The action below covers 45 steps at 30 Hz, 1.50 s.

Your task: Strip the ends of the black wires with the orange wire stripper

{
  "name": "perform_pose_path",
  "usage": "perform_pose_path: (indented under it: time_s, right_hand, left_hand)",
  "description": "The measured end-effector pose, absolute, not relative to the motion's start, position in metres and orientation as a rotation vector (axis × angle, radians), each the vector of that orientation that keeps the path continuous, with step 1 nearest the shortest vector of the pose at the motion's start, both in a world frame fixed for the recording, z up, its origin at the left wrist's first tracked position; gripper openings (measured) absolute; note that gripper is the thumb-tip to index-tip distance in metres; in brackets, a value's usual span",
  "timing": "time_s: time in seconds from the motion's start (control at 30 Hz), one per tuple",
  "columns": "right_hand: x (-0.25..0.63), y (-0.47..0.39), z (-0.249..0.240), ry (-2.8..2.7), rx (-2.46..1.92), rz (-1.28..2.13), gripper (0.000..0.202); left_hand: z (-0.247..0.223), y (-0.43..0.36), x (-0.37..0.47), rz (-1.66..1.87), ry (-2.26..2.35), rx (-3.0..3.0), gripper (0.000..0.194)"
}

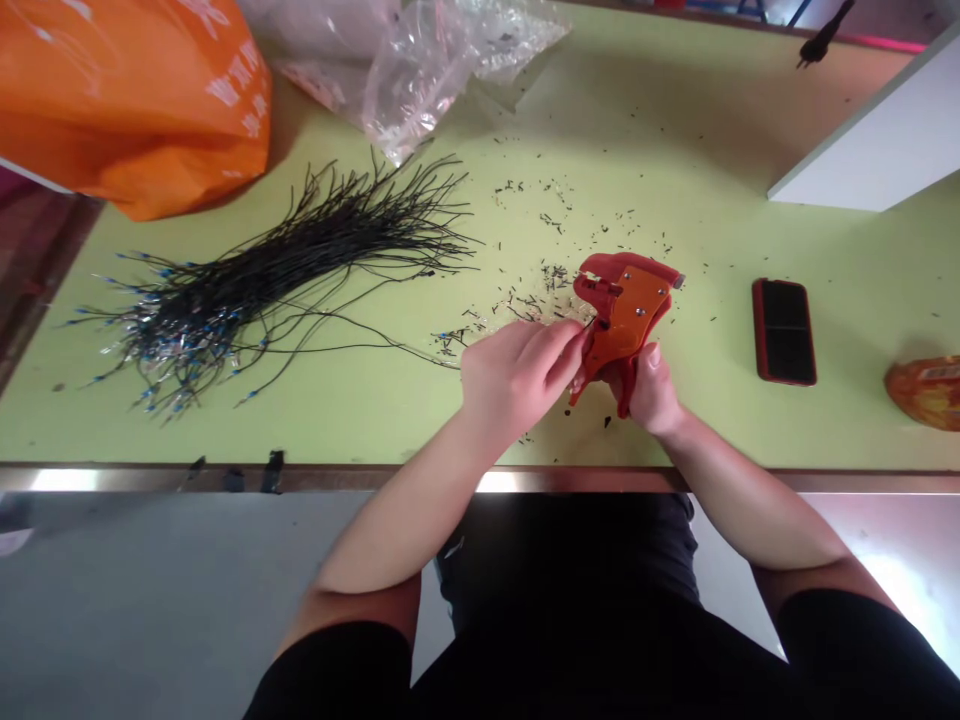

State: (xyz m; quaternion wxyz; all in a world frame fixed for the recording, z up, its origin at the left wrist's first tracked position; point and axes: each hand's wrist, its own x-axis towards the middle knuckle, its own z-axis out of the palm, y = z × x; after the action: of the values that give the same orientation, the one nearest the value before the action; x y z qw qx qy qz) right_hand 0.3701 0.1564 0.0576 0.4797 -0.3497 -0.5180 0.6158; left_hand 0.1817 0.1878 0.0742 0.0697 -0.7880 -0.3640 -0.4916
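Observation:
My right hand [651,390] is wrapped round the handles of a red and orange wire stripper [628,305], held just above the table with its jaws towards the upper left. My left hand [521,375] is closed in a pinch beside the tool, on a thin black wire [420,354] that trails out to the left. The wire's tip is at the stripper's side; whether it sits in the jaws I cannot tell. Left of my hands lies a bundle of black wires [300,250], with blue and silvery ends at its lower left.
Bits of cut insulation [555,278] are scattered over the yellow-green table [360,420]. An orange bag [150,110] and clear plastic bags [420,70] stand at the back left. Rightwards are a phone [784,332], a white panel [877,140], a plug [821,45] and an orange packet [926,392].

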Motion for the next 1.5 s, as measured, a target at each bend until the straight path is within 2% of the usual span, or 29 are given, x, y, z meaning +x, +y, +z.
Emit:
perform_pose_path:
  time_s: [0.2, 0.77, 1.03, 1.27, 1.5]
  right_hand:
    - [0.373, 0.156, 0.051, -1.311, -0.824, 1.531, 0.084]
    - [0.379, 0.158, 0.037, -1.336, -0.808, 1.514, 0.088]
    - [0.383, 0.158, 0.035, -1.350, -0.977, 1.479, 0.103]
    - [0.380, 0.157, 0.043, -1.306, -0.962, 1.485, 0.093]
    - [0.378, 0.157, 0.051, -1.304, -1.001, 1.475, 0.092]
  left_hand:
    - [0.077, 0.186, 0.184, -1.553, -1.081, -2.358, 0.005]
    - [0.075, 0.183, 0.182, -1.502, -1.128, -2.376, 0.005]
    - [0.078, 0.182, 0.183, -1.535, -1.111, -2.403, 0.004]
    - [0.076, 0.180, 0.183, -1.523, -1.125, -2.456, 0.006]
    - [0.074, 0.179, 0.182, -1.494, -1.172, -2.449, 0.005]
